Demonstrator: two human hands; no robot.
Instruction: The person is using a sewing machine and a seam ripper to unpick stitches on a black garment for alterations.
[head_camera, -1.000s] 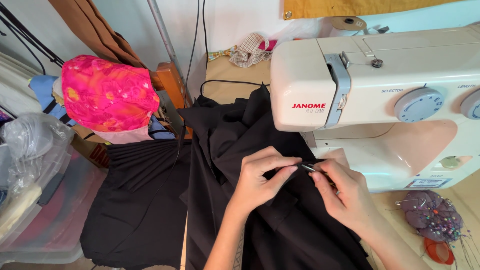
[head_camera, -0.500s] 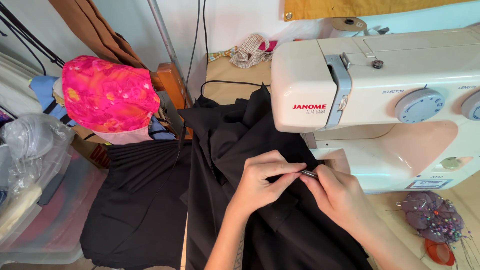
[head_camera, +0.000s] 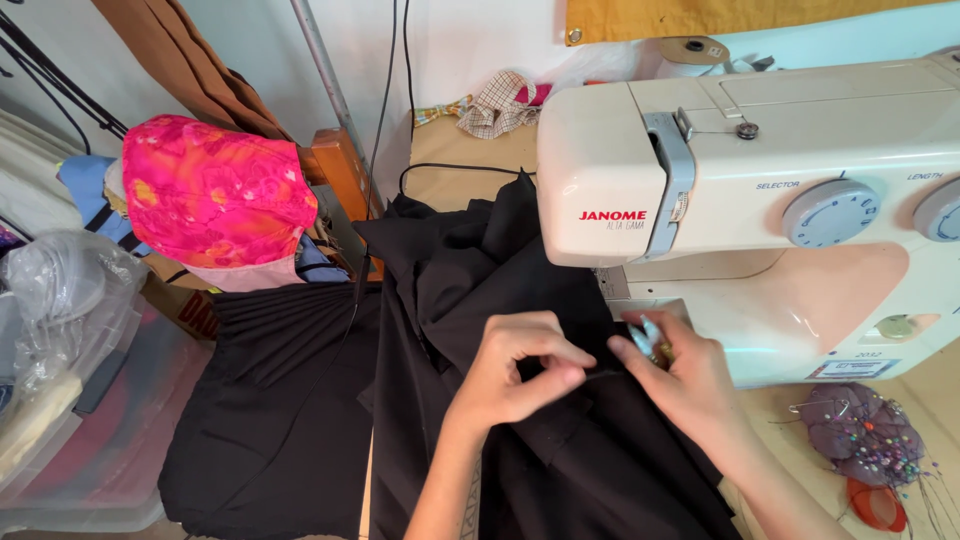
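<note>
A: Labels on the sewing machine (head_camera: 760, 190)?
B: Red logo (head_camera: 612, 215) on its left face; small white sticker (head_camera: 853, 368), low on the right.
A: Packages?
B: Clear plastic bin (head_camera: 90, 440), far left; brown carton (head_camera: 180, 305) under pink cloth.

Matt black cloth (head_camera: 560, 460) lies beside a glossy cream plastic sewing machine (head_camera: 760, 190).

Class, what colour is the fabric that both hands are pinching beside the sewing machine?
Plain black fabric, with no pattern, seen best in the head view.
</note>
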